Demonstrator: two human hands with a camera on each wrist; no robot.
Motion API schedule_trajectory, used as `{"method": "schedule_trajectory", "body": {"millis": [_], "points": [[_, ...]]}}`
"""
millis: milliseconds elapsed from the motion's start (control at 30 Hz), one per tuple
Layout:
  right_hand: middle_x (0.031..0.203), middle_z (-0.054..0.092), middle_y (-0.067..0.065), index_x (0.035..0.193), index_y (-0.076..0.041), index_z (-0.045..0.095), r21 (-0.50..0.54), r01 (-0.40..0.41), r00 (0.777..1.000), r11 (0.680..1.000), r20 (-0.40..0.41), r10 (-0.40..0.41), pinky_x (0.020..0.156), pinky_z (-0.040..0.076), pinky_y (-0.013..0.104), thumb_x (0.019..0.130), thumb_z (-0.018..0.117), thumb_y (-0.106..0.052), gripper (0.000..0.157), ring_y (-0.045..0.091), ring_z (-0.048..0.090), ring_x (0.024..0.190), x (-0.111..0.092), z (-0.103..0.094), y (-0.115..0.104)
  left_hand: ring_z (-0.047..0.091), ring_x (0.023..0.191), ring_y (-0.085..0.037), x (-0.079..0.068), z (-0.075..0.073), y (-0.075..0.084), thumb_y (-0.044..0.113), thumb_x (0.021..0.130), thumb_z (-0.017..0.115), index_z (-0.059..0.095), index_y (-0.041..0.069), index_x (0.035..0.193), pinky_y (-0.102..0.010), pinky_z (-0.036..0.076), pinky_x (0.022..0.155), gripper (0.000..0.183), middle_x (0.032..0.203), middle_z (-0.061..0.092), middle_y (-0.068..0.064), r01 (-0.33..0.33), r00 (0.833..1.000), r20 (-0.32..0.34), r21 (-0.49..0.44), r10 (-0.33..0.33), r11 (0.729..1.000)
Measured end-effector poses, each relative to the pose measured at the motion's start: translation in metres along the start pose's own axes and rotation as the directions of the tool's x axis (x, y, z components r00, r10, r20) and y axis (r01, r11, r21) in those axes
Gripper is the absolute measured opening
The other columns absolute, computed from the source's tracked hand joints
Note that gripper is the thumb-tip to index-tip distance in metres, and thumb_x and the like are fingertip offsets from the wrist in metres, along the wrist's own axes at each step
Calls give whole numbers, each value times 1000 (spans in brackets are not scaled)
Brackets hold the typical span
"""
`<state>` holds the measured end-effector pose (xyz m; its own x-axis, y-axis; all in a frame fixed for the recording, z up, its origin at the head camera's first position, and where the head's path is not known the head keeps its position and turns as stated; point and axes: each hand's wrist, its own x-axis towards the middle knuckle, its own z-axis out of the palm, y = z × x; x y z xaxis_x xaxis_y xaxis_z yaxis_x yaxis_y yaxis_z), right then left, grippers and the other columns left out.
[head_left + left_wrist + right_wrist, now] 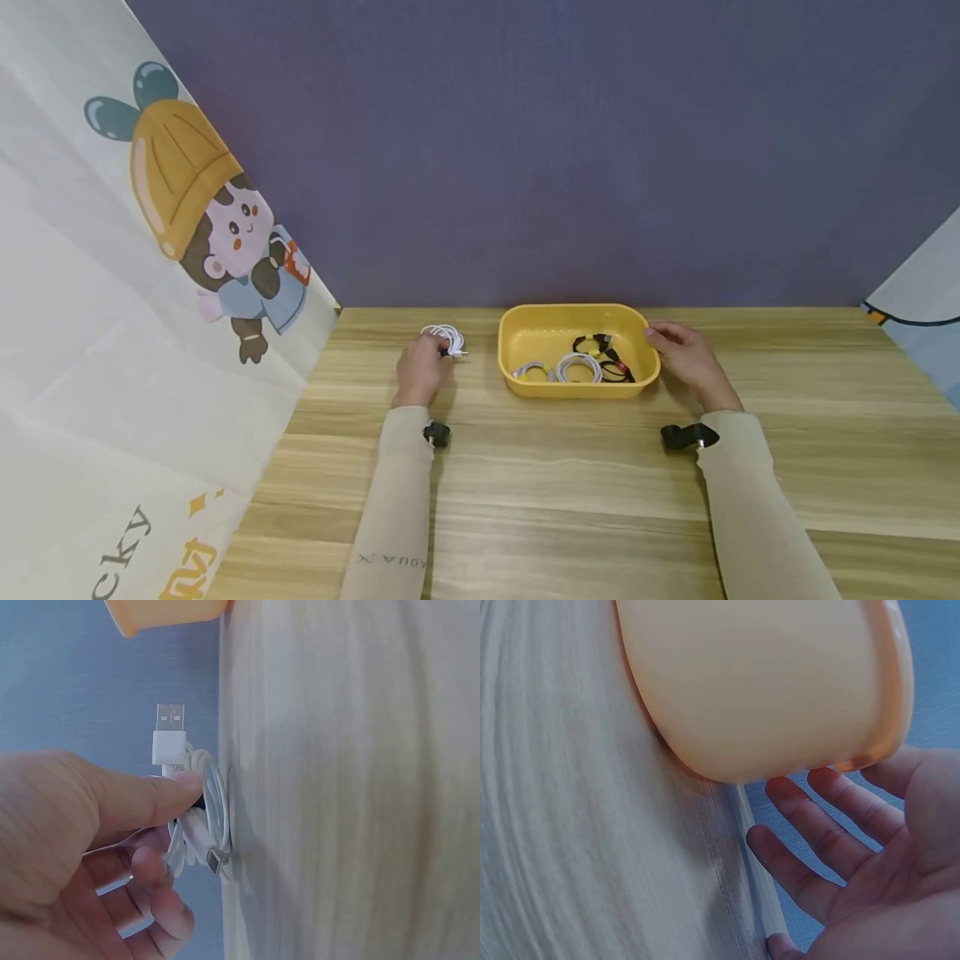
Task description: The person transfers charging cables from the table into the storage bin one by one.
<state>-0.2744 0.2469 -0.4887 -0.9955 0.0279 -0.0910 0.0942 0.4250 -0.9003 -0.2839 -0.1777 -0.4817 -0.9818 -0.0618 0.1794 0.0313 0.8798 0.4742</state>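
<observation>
My left hand (421, 371) pinches a coiled white USB cable (451, 335) on the far left part of the table. In the left wrist view, thumb and forefinger hold the cable (216, 787) around a black tie, its USB plug (170, 735) sticking up and a second connector pointing down. The other fingers are loosely bent. At the right end of a yellow plastic basket (555, 391), my right hand (688, 360) grips the rim, thumb over the edge and fingertips against the outer wall. Inside lie several coiled cables, among them a white one (579, 368) and a black one (617, 372).
The wood-grain table (558, 492) ends at a dark blue upright panel (525, 167) right behind the basket. A white sheet with a cartoon figure (240, 225) hangs at the left. A black cord (918, 322) runs at the far right.
</observation>
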Motion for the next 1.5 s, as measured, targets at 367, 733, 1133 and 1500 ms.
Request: {"method": "schedule_trajectory", "body": {"millis": [367, 733, 1133, 1500], "points": [[157, 42, 26, 151, 2, 45, -8, -13, 1000, 1000, 17, 13, 116, 34, 61, 106, 46, -51, 69, 44, 40, 142, -1, 0, 5, 72, 92, -37, -3, -4, 4, 11, 88, 74, 80, 16, 102, -54, 57, 73, 16, 108, 74, -9, -10, 1000, -19, 4, 10, 1000], [158, 41, 26, 151, 1, 45, -1, -14, 1000, 1000, 16, 14, 117, 33, 61, 106, 47, -51, 69, 44, 38, 144, -2, -1, 2, 72, 93, -35, -3, -5, 7, 9, 88, 74, 80, 15, 105, -52, 57, 73, 19, 109, 74, -9, -22, 999, -42, -8, 22, 1000], [157, 42, 26, 150, 1, 46, -4, -13, 1000, 1000, 14, 14, 116, 35, 60, 105, 48, -51, 69, 44, 40, 143, -4, 0, 0, 71, 98, -36, -2, -6, 9, 10, 90, 75, 78, 15, 110, -52, 57, 78, 22, 112, 73, -9, -15, 999, -48, -13, 14, 1000], [158, 41, 26, 152, 1, 44, -2, -15, 999, 1000, 31, 15, 116, 35, 59, 106, 46, -52, 70, 43, 41, 141, -1, -1, 0, 71, 101, -36, -2, -8, 13, 8, 89, 76, 76, 12, 111, -53, 56, 81, 23, 118, 72, -9, -27, 997, -77, -46, 23, 999]]}}
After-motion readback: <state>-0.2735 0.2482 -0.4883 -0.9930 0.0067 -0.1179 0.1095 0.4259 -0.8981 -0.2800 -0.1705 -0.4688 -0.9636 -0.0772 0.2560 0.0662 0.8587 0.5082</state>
